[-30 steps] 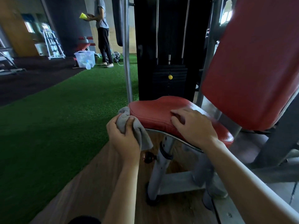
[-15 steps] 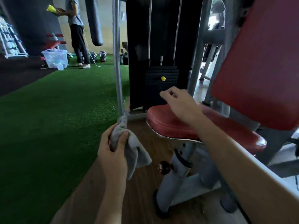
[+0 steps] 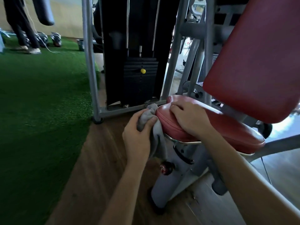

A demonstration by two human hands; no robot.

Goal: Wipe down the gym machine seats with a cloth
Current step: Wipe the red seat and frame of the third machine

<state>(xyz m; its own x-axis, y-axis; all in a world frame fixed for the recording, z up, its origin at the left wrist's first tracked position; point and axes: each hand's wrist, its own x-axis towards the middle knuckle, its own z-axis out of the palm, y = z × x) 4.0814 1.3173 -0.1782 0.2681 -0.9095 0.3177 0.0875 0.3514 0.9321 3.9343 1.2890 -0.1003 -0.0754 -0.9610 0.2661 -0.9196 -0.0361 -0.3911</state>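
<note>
Returning to the red seat (image 3: 211, 127) after lifting clear of it half a second before, the right hand (image 3: 190, 117) lay knuckles-up on the pad, holding nothing, while the left hand (image 3: 138, 137) stayed clenched around the bunched grey cloth (image 3: 149, 117), now pressed against the seat's rim at about nine o'clock. This renewed contact suggested that wiping of the edge was resuming. The seat appeared glossy and smooth, its vinyl catching highlights, below the red backrest (image 3: 253, 62) at two o'clock.

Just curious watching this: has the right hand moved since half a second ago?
Yes. The right hand was lifted above the red seat; now it has come down and rests flat on the seat's front end.
</note>
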